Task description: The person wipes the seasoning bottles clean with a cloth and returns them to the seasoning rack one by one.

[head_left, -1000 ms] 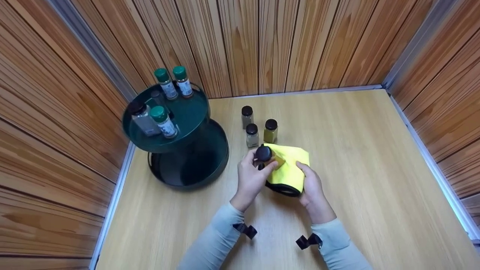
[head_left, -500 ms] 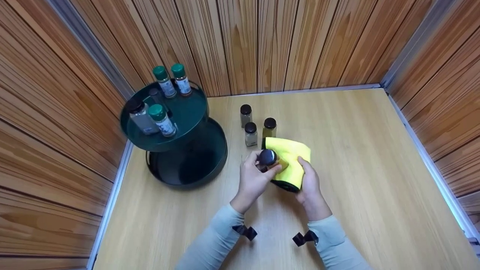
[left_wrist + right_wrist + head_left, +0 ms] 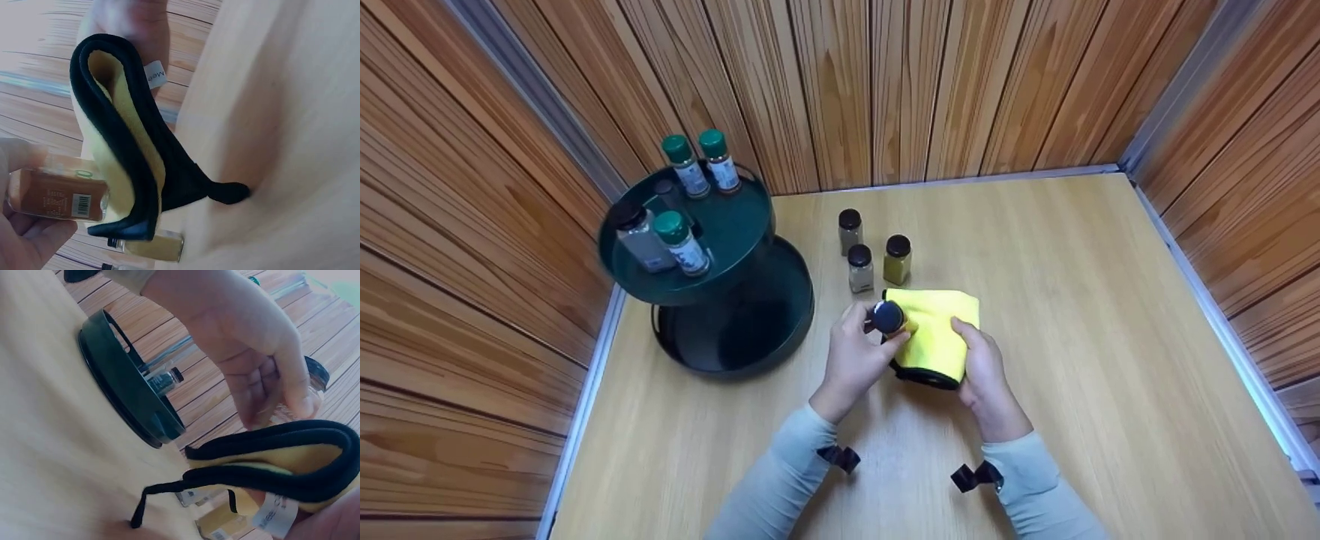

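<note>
Between thumb and fingers, my left hand (image 3: 851,364) grips a spice jar (image 3: 59,194) with a black cap and brown-red powder inside. Its barcode label shows in the left wrist view. A folded yellow cloth (image 3: 934,337) with black edging and a small hanging loop is in my right hand (image 3: 988,379), thumb on top. The jar's side lies against the cloth, both held above the table. Beyond them stand three dark-capped jars: a grey-brown one (image 3: 850,234), a pale one (image 3: 860,271) and a yellow-green one (image 3: 897,262).
A dark green two-tier round organizer (image 3: 735,255) stands at the left. Its upper tier bears several jars, among them a green-capped jar (image 3: 688,251) and a large black-capped jar (image 3: 645,244). Wooden panel walls (image 3: 832,97) enclose the table (image 3: 1072,300).
Both hands shifted together slightly: the jar moved right, then back left, while the cloth lifted and dropped a little nearer the body. Both grips stay the same; the standing jars have not moved.
</note>
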{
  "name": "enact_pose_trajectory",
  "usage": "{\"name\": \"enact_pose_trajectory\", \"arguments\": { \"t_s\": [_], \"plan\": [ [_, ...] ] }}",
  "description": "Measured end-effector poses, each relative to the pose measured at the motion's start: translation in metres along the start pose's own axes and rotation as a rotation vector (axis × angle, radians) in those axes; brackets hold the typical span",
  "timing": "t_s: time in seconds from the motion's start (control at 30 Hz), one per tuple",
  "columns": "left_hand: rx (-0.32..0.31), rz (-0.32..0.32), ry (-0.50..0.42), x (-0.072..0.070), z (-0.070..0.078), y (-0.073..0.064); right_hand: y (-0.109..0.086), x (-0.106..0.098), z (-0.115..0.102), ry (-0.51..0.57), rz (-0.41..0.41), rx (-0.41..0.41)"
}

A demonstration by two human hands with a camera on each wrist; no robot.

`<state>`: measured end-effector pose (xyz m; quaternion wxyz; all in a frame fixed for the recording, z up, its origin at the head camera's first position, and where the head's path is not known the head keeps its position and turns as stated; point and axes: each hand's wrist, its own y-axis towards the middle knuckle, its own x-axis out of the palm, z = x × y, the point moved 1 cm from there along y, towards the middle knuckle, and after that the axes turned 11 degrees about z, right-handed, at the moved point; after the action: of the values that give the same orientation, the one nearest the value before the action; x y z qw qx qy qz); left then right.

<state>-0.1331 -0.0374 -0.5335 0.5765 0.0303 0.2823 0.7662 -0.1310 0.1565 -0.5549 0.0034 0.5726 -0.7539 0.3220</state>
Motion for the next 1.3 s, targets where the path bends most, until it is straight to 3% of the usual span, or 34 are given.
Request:
{"name": "enact_pose_trajectory", "arguments": {
  "t_s": [0.27, 0.5, 0.63, 0.9, 1.3],
  "plan": [
    [-0.06, -0.053, 0.025, -0.006, -0.008, -0.006, 0.004, -0.002, -0.001, -0.066, 0.039, -0.093],
    [-0.074, -0.027, 0.039, -0.015, -0.014, -0.005, 0.005, -0.005, -0.006, -0.085, 0.026, -0.129],
    [-0.14, -0.032, 0.047, -0.024, -0.019, -0.004, 0.006, -0.007, -0.006, -0.102, 0.024, -0.126],
    [-0.266, -0.039, 0.047, -0.048, -0.026, -0.001, 0.006, -0.01, -0.004, -0.113, 0.002, -0.119],
    [-0.333, 0.044, 0.089, -0.09, -0.038, 0.012, 0.007, -0.018, -0.004, -0.116, -0.002, -0.113]
  ]
}}
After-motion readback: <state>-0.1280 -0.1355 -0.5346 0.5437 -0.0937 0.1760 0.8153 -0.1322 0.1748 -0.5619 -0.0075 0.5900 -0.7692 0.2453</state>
